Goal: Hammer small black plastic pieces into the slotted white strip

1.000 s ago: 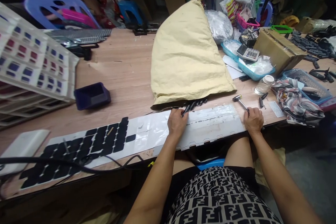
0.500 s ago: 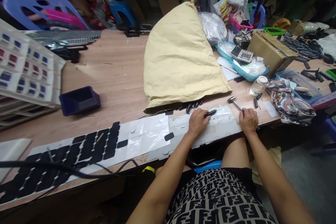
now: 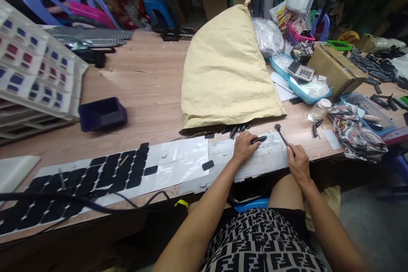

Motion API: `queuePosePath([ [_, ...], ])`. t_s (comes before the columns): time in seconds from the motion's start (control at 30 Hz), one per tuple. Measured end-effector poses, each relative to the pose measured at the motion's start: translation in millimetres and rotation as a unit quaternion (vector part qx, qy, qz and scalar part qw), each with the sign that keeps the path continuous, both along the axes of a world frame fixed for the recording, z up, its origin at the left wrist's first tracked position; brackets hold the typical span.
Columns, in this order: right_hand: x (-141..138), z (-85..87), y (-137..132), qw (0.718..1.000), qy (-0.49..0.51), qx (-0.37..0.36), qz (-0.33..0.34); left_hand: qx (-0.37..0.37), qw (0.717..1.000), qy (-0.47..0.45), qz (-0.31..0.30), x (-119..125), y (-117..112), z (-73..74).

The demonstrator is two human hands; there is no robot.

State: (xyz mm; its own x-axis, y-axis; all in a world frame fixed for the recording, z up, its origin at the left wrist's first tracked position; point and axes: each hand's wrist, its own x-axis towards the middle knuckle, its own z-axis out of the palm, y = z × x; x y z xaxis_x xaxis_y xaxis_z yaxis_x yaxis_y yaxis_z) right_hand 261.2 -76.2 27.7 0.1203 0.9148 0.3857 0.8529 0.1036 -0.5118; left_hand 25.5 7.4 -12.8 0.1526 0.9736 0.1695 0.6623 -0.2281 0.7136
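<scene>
My left hand rests on the white cardboard sheet at the table's front edge. Its closed fingers pin down a slim black piece, shaped like a folded pocket knife; its exact kind is too small to tell. Gripped in my right hand is a small hammer by its handle. The hammer's head points away from me, to the right of the black piece and apart from it. Just beyond my left hand, several similar black pieces lie by the paper sack's lower edge.
A large tan paper sack lies behind my hands. To the left are black stickers on white sheets, a dark purple bin and a white crate. A lidded jar, cloth and blue basket stand right.
My right hand has turned the hammer and brought it slightly left, off the table edge toward the sheet. My left hand keeps its hold on the black piece. The camera view has shifted a little.
</scene>
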Motion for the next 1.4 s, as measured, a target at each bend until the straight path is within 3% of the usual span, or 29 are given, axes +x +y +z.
queuePosePath([
  [0.17,-29,16.6,-18,0.996,0.06,-0.019,0.063,-0.002,1.0,-0.017,-0.005,-1,0,-0.8],
  [0.57,-38,16.4,-19,0.995,0.035,-0.043,0.079,-0.004,1.0,-0.026,0.006,1,0,5.7],
  [0.73,-35,8.0,-16,0.994,0.018,-0.052,0.092,-0.006,1.0,-0.027,0.009,1,1,4.9],
  [0.87,-6,1.3,8,0.998,-0.059,-0.003,0.028,-0.003,1.0,-0.024,0.007,2,1,4.6],
  [1.0,25,-6.3,34,0.981,-0.186,0.008,-0.054,0.0,1.0,-0.023,0.008,2,0,4.3],
  [1.17,35,-16.9,43,0.966,-0.236,0.017,-0.107,0.028,0.999,-0.025,0.0,1,2,8.7],
  [1.27,34,-19.1,41,0.963,-0.243,0.018,-0.113,0.076,0.995,-0.053,-0.037,0,-15,16.9],
  [1.4,34,-19.6,40,0.961,-0.25,0.014,-0.119,0.133,0.972,-0.071,-0.181,-6,-82,18.1],
])
